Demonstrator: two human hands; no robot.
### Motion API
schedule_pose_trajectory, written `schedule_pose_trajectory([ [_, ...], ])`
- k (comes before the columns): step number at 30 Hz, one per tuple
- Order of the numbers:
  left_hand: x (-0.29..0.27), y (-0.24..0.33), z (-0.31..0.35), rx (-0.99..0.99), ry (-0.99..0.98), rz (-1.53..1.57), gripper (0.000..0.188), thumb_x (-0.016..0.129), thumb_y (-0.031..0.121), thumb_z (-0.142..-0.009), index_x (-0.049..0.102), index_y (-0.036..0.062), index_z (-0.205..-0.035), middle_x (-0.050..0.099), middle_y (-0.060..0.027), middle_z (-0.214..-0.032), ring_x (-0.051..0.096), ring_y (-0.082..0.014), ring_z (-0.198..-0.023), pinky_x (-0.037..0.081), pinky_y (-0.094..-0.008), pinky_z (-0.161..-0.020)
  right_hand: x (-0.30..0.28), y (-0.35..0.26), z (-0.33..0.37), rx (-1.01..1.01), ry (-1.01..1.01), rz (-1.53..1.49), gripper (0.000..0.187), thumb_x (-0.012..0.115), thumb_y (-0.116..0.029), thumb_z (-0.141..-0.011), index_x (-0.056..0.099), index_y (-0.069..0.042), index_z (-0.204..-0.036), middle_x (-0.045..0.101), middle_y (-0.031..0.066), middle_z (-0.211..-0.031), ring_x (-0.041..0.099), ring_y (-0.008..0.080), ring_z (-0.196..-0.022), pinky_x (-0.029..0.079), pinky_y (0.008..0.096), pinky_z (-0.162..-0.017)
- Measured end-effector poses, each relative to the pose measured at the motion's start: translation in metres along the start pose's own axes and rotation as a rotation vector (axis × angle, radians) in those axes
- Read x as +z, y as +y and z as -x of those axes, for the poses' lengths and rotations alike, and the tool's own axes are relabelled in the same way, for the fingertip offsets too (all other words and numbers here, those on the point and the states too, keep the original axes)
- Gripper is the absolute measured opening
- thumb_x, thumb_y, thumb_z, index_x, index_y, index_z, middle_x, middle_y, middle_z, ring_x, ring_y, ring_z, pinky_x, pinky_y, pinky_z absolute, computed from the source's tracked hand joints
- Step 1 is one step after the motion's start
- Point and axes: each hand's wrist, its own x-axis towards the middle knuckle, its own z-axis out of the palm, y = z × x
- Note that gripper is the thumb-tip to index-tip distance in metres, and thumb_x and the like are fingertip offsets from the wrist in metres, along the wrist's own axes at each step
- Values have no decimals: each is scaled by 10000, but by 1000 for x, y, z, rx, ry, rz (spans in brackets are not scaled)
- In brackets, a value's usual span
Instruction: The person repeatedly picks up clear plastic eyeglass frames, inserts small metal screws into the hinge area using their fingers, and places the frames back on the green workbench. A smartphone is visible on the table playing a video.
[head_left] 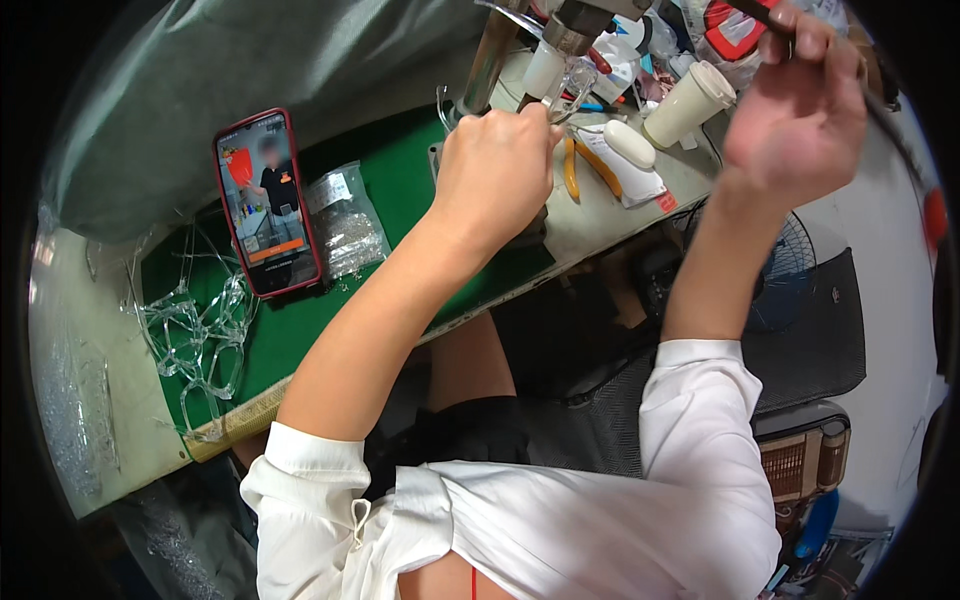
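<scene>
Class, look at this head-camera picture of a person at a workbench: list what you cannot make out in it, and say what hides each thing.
Head view only:
- Clear eyeglass frame held at the press: the left hand covers most of it.
- Press: its top is cut off by the upper edge.
- Dark lever in the right hand: its upper end leaves the picture.
- Plastic bag beside the phone: contents too small to tell.
- Pile of clear frames: tangled, number unclear.

Pale workbench (pixel 80 330) covered in the middle by a green mat (pixel 370 210). On the mat: red-cased phone (pixel 268 203), propped up, screen lit. Just right of the phone, a clear bag of small metal parts (pixel 345 225). Below-left of the phone, a heap of clear plastic frames (pixel 200 340). Far right of the phone, orange-handled pliers (pixel 585 165) and a white lidded cup (pixel 688 103).
</scene>
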Motion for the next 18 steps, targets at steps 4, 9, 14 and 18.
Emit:
schedule_pose_trajectory([
  [4, -10, -9, 4, -28, -39, 9, 211, 586, 171, -885, 578, -3, -766, 573, -167, -570, 577, -367, -555, 455, -421, -514, 76, 4, -33, -1, 590, 440, 286, 550, -155, -902, 554, 23, -1126, 604, 136, -1076, 562, 236, -1050, 440, 300, -817],
  [9, -95, -25, 83, -224, -110, 494, 225, 588, 164, -889, 647, -12, -1015, 673, -142, -793, 647, -203, -701, 489, -327, -628, 79, 50, 87, 71, 261, 263, 395, 550, 43, -841, 469, 20, -1228, 526, 102, -1182, 505, 180, -1095, 388, 295, -917],
  [14, -305, -35, 232, -364, 218, 828, 255, 576, 269, -925, 620, 18, -922, 652, -201, -892, 625, -296, -858, 522, -397, -727, 92, 53, 202, 515, 194, 449, 341, 537, 35, -870, 480, 1, -1204, 522, 76, -1119, 499, 153, -1023, 393, 272, -909],
  [18, -450, -21, 350, -708, 497, 524, 299, 450, 280, -993, 553, 2, -1031, 584, -98, -779, 594, -219, -793, 496, -352, -730, 86, 69, 221, 594, 126, 421, 268, 514, 23, -900, 490, 1, -1165, 515, 65, -1123, 493, 140, -1000, 397, 262, -881],
])
